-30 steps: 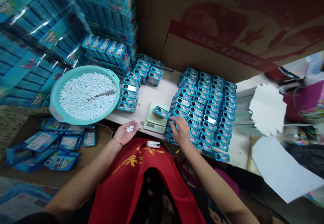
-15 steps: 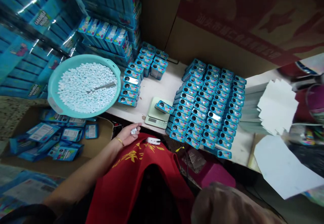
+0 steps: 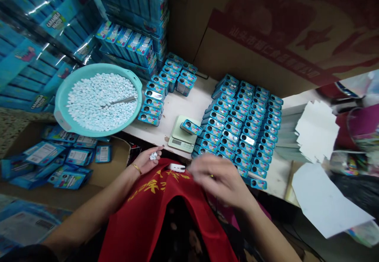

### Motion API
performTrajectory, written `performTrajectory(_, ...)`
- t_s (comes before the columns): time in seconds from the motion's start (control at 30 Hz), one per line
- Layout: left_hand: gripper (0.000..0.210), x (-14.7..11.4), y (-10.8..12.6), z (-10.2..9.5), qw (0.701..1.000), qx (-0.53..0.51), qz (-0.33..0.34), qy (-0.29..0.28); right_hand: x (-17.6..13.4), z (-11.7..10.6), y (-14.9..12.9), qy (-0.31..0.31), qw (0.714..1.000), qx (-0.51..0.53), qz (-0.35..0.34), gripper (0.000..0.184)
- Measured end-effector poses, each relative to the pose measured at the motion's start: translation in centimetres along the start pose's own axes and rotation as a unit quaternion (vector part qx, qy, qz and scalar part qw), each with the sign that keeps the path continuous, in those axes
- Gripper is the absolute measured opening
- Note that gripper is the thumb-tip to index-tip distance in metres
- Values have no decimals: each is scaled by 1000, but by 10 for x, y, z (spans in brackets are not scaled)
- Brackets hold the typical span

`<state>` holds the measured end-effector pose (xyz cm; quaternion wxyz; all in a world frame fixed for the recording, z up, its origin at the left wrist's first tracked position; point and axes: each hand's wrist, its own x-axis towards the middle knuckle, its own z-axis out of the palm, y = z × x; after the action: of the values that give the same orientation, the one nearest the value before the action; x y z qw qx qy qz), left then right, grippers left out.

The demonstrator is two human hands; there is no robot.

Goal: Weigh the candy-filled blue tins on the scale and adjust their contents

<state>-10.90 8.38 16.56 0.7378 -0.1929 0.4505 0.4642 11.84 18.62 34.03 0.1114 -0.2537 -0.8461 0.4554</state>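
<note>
My left hand, palm up and fingers curled, cups a few small white candies near the table's front edge. Blurred by motion, my right hand is over my red apron, in front of the rows of blue boxes; whether it grips anything cannot be made out. Between the hands and beyond them lies a pale kitchen scale, with one blue box resting on it. A turquoise basin full of white candies stands to the left, a metal scoop lying in them.
A carton with blue packs sits below the basin. More blue boxes stand beside the basin, and wrapped stacks rise behind it. A large brown carton borders the table's back. White card sheets lie at right.
My right hand has come up from the lower right to the middle, in front of the blue boxes. My left hand still cups the candies. The view has shifted slightly.
</note>
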Motion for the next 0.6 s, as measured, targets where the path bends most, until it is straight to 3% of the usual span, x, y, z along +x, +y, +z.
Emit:
performTrajectory(0.07,15,-2,-1,-5,1000,-6,4,7,15,13,40,96,983,-142,66,28)
performTrajectory(0.17,15,-5,-2,-12,1000,-14,3,22,17,27,86,118,947,-277,115,26)
performTrajectory(0.27,15,-6,-3,-19,999,-16,3,34,15,40,101,66,923,-359,123,24)
performTrajectory(0.43,15,-6,-4,-21,999,-17,0,31,38,75,98,-83,880,-444,148,21)
performTrajectory(0.6,15,-8,-2,-19,1000,-16,8,21,56,101,112,-136,865,-442,195,23)
